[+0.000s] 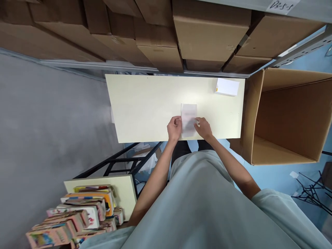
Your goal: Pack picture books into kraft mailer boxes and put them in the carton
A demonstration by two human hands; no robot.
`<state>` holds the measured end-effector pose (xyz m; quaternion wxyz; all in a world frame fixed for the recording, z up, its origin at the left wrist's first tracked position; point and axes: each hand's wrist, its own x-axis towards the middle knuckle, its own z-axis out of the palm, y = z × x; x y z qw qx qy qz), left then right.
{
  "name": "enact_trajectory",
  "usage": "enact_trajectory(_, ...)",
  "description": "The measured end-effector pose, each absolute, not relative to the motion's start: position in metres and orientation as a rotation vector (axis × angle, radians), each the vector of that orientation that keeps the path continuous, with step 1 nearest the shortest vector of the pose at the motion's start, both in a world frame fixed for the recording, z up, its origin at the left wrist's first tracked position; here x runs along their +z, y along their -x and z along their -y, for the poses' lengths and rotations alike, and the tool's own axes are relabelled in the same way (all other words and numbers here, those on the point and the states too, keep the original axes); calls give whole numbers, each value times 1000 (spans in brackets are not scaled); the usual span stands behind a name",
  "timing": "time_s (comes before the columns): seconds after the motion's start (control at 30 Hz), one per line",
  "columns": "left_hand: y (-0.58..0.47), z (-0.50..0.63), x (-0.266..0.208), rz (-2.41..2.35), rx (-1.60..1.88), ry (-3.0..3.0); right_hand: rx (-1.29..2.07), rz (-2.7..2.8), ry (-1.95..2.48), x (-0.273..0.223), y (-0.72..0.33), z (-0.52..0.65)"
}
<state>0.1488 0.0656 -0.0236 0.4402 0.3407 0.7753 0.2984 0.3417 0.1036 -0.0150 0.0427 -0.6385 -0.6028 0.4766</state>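
A thin, pale translucent plastic sleeve (189, 119) lies on the cream tabletop (145, 107), close to its near edge. Faint pinkish marks show through it, too blurred to read. My left hand (174, 128) is closed at the sleeve's left edge, with thumb and fingertips pinched together there. On the other side, my right hand (203, 128) pinches the sleeve's right edge, fingers curled inward. Farther back on the right of the tabletop sits a small white box (227, 86) with a yellow mark on one end.
Cardboard boxes (210, 38) fill a metal shelf behind the table. A large open carton (290, 117) stands against the table's right end. Stacked books (85, 211) sit on another board at lower left, near a black metal frame (121, 160). A grey wall (52, 107) bounds the left.
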Motion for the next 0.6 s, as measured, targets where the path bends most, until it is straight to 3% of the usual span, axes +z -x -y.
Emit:
enact_trajectory(0.3,-140,-68,-43,-1982,606,-913,1595,1392,2153,-26,-318,-108)
enact_trajectory(0.6,-132,-68,-31,-1746,625,-829,1494,1485,2036,-7,-339,-101)
